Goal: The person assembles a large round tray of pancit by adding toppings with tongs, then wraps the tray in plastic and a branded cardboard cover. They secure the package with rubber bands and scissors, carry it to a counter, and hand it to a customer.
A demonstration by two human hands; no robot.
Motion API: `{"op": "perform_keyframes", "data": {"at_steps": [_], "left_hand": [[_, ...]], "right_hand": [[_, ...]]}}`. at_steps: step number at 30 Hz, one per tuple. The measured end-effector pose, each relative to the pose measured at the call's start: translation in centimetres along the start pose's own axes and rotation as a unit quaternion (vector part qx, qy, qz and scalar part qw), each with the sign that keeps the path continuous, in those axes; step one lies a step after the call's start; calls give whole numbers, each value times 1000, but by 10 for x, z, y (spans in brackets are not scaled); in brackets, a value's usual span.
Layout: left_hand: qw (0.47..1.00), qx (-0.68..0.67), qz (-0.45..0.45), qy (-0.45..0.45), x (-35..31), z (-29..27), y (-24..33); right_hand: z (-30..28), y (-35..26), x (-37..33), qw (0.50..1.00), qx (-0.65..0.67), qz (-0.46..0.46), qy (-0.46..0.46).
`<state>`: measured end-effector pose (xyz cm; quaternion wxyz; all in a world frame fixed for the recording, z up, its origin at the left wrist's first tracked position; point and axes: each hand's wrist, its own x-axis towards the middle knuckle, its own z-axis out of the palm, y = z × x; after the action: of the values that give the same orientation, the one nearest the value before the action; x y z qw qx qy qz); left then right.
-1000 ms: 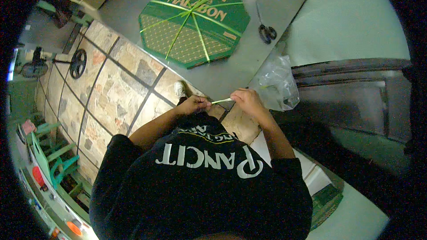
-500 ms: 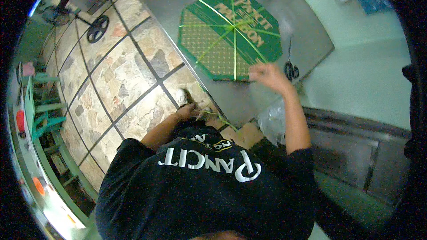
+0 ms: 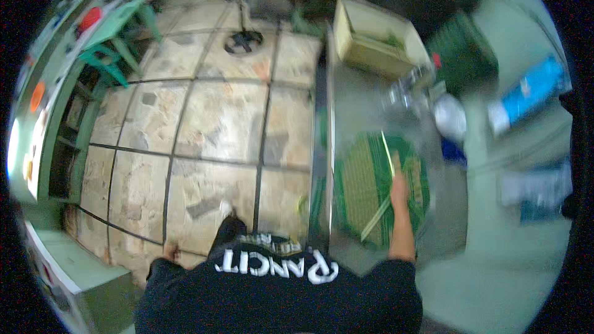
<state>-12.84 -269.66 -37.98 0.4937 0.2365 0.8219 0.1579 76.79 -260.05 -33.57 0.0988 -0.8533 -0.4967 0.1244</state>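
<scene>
An octagonal green and tan box (image 3: 360, 179) lies on the grey metal table, blurred by motion. Light-green ribbon (image 3: 375, 218) runs over its top. My right hand (image 3: 399, 187) reaches over the box from the near side, its fingers closed at the middle where the ribbon strands meet; they look pinched round them, though smeared. Down by my left side, over the floor, my left hand (image 3: 172, 250) shows only in part, and its fingers cannot be made out.
A cream bin (image 3: 371, 55) stands at the table's far end, with clear glass-like items (image 3: 408, 89) and a white bundle (image 3: 450, 116) nearby. Beyond the tiled floor (image 3: 216, 117) are a black pedestal fan (image 3: 242, 42) and a green stool (image 3: 108, 65). A wall runs along the right.
The view has swung leftward, so the table now appears at the right. My right hand has gone from the box's near edge to its middle. My left hand has dropped to my side.
</scene>
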Motion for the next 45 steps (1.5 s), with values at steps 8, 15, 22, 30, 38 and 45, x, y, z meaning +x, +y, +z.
{"op": "perform_keyframes", "data": {"at_steps": [8, 15, 22, 30, 38, 45], "left_hand": [[880, 381, 219, -179, 130, 126, 55], [843, -46, 69, -532, -23, 216, 402], [947, -89, 164, -263, 63, 65, 501], [963, -101, 236, -85, 221, -20, 582], [946, -269, 181, -9, 357, -76, 767], [877, -430, 193, 93, 481, -105, 896]], "right_hand": [[-19, -158, -49, 998, -34, -16, 54], [-36, -419, -18, 996, 20, -60, 64], [6, -620, 42, 981, 137, -133, 34], [60, -824, 173, 946, 139, -290, 29], [122, -1025, 387, 888, 202, -412, 7], [133, -1241, 545, 817, 215, -535, -12]]}}
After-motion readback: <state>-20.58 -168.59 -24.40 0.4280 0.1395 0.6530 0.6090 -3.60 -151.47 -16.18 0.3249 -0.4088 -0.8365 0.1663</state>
